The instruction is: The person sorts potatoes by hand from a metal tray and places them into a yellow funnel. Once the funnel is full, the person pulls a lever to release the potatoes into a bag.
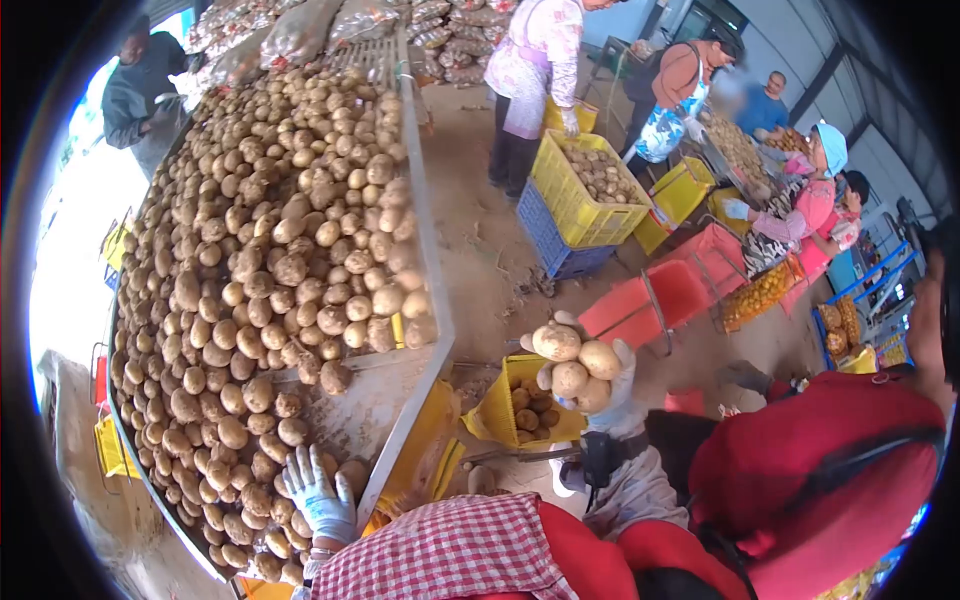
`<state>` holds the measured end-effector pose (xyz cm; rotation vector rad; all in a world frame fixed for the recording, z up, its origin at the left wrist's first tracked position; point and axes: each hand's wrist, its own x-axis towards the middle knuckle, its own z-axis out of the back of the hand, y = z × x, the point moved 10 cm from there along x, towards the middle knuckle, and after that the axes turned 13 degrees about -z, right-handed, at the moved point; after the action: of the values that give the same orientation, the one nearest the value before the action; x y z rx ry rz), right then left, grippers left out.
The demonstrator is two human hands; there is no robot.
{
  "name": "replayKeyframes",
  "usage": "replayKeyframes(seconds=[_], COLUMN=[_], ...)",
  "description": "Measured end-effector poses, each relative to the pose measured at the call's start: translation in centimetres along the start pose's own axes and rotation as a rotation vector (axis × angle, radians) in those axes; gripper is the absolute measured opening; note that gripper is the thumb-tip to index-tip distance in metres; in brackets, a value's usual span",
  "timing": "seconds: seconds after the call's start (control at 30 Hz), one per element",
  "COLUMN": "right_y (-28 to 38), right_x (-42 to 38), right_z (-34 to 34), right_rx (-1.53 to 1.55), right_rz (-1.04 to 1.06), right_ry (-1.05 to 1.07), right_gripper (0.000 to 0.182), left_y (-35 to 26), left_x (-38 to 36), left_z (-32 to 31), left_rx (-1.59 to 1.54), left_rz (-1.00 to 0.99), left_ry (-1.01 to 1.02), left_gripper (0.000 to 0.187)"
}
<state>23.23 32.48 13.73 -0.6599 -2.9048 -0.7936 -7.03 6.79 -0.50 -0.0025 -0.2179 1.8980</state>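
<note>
Potatoes [250, 230] cover most of a large metal sorting table [385, 400] on the left. My left hand [320, 497], in a white and light-blue glove, lies on the potatoes near the table's front edge with its fingers spread. My right hand [610, 385], gloved too, is raised to the right of the table, its fingers curled around several potatoes [575, 365]. Below and to the left of that hand is a yellow basket [490, 415] with potatoes inside.
Red bins [625, 310] stand beyond my right hand. A yellow crate of potatoes [565, 200] rests on a blue crate [560, 250]. Co-workers stand at the back and at the table's far left. A person in red [810, 470] is close on the right.
</note>
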Motion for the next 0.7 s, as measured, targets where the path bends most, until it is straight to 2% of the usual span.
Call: replayKeyframes(seconds=[0.07,0.1,0.13,0.3,0.37,0.47,0.5,0.6,0.7], right_y=[0.7,0.7,0.2,-2.1,-1.1,1.6,2.8,6.3,7.7], right_x=[-2.8,-2.3,-3.3,-7.3,-9.5,-12.8,-14.0,-15.6,-16.1], right_z=[6.4,6.0,8.0,16.2,18.8,21.7,22.2,24.3,24.4], right_rx=[0.194,0.026,0.022,0.352,0.485,0.518,0.526,0.459,0.377], right_rz=[0.242,0.060,0.070,0.140,0.242,0.311,0.370,0.401,0.368], right_ry=[-0.767,-0.261,-0.267,-0.580,-0.720,-0.753,-0.844,-0.833,-0.757], right_gripper=[0.086,0.086,0.086,0.082,0.078,0.076,0.076,0.085,0.082], left_y=[0.3,0.5,0.5,0.5,0.7,1.0,0.6,0.6,1.1], left_x=[0.0,0.0,-0.1,0.0,-0.2,-0.2,0.0,0.0,-0.4], left_z=[-0.4,-0.6,-0.7,-0.4,-0.7,-1.1,-0.7,-0.5,-0.9], left_rx=[0.033,0.034,0.034,0.023,0.036,0.074,0.039,0.119,0.161], left_rz=[-0.004,-0.003,-0.006,0.031,0.028,0.058,0.081,0.060,0.037], left_ry=[0.013,0.012,0.008,0.039,0.054,0.089,0.114,0.115,0.098], left_gripper=[0.066,0.067,0.067,0.067,0.067,0.067,0.068,0.066,0.067])
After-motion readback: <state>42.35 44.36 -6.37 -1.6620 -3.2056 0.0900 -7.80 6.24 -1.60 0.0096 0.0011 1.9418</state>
